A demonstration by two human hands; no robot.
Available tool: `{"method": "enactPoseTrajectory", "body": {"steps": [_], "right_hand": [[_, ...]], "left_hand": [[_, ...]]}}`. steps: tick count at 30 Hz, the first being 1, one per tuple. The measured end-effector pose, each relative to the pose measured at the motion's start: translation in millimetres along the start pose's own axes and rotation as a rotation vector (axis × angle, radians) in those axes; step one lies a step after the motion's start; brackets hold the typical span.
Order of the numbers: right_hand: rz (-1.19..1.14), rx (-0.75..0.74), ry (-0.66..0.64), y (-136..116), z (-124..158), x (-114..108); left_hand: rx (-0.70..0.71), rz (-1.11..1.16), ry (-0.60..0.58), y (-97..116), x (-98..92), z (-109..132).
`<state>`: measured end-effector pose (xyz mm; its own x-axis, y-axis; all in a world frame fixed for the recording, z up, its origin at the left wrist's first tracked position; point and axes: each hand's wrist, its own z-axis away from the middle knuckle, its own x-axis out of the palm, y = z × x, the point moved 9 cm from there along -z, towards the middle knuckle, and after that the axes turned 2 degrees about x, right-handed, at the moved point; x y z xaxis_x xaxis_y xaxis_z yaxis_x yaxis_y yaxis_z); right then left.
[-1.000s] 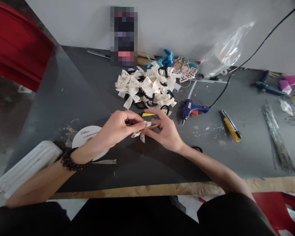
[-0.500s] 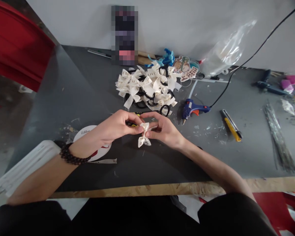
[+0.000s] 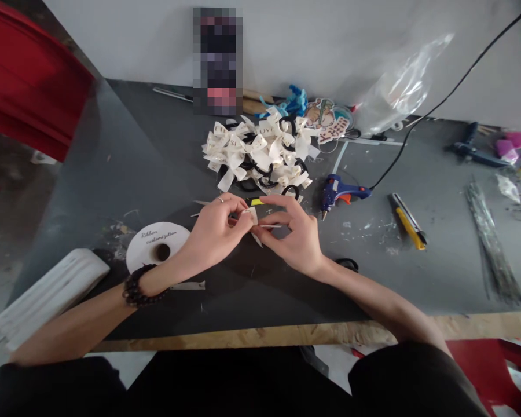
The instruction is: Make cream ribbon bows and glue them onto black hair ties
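Over the dark table, my left hand [image 3: 221, 223] pinches a small white ribbon bow [image 3: 252, 215] with printed letters. My right hand [image 3: 293, 234] closes on the bow's other side, its thumb and fingers at the ribbon; a thin pale strip shows between them. My fingers cover much of the bow. Just behind lie scissors with a yellow and black handle [image 3: 256, 201], partly hidden by both hands. A pile of white ribbon bows [image 3: 260, 147] on black hair ties sits beyond. By my left forearm rests a ribbon spool [image 3: 143, 246], a short ribbon piece [image 3: 191, 286] near it.
A blue glue gun [image 3: 341, 192] with a black cord lies right of the pile. Further right are a yellow utility knife [image 3: 408, 223], pliers [image 3: 473, 150] and a bundle of thin strips [image 3: 492, 243]. A white case [image 3: 52, 295] lies left; a black hair tie [image 3: 347, 264] is beside my right wrist.
The bow has been turned and drawn up between my fingers, so less of it shows. My left hand has shifted slightly right and rotated, uncovering more of the spool and the scissor blades.
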<state>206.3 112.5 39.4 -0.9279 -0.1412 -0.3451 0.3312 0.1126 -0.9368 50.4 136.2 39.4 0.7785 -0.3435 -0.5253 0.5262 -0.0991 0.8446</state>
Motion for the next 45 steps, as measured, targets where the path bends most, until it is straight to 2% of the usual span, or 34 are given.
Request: {"method": "enactPoseTrajectory", "body": {"steps": [4, 8, 10, 14, 18, 21, 23, 26, 30, 32, 34, 39, 42, 45], "right_hand": [[0.034, -0.004, 0.017, -2.7, 3.4, 0.9], [-0.072, 0.041, -0.014, 4.4, 1.2, 2.0], [-0.101, 0.063, -0.033, 7.6, 0.7, 3.5], [-0.163, 0.096, -0.082, 11.1, 1.0, 9.3], [-0.103, 0.117, -0.074, 11.7, -0.1, 8.6], [-0.046, 0.128, -0.120, 12.7, -0.7, 11.5], [-0.088, 0.149, -0.137, 16.2, -0.8, 13.2], [-0.212, 0.213, -0.088, 27.3, -0.8, 11.3], [-0.354, 0.233, -0.043, 34.0, -0.8, 10.3], [-0.378, 0.206, -0.046, 30.9, -0.8, 10.2], [-0.341, 0.183, -0.025, 27.5, -0.5, 7.0], [-0.227, 0.162, 0.073, 22.4, 0.3, -4.6], [-0.138, 0.157, 0.038, 19.2, -0.1, -2.1], [-0.027, 0.138, -0.056, 14.7, -1.2, 4.8]], "left_hand": [[0.040, -0.020, -0.002, 9.8, -0.5, 2.0], [0.022, 0.062, 0.090, 16.3, -20.9, 3.0], [0.019, 0.119, 0.077, 18.1, -25.1, 1.4], [-0.005, 0.186, -0.015, 12.2, -19.0, -3.1], [-0.036, 0.229, 0.014, -0.3, -15.8, -4.8], [-0.097, 0.285, -0.014, -8.8, -8.2, -3.4], [-0.121, 0.304, -0.005, -10.8, -6.9, -2.1], [-0.087, 0.256, 0.032, -6.4, -10.7, -1.4], [-0.070, 0.228, -0.073, -5.1, -3.3, -2.9], [-0.069, 0.239, -0.054, -7.6, -5.6, -4.3], [-0.068, 0.271, 0.002, -9.8, -10.7, -5.2], [-0.068, 0.359, 0.054, -9.8, -12.6, -4.4], [-0.037, 0.364, 0.111, -8.3, -13.5, -3.2], [-0.012, 0.351, 0.153, -8.0, -13.0, -2.2]]}}
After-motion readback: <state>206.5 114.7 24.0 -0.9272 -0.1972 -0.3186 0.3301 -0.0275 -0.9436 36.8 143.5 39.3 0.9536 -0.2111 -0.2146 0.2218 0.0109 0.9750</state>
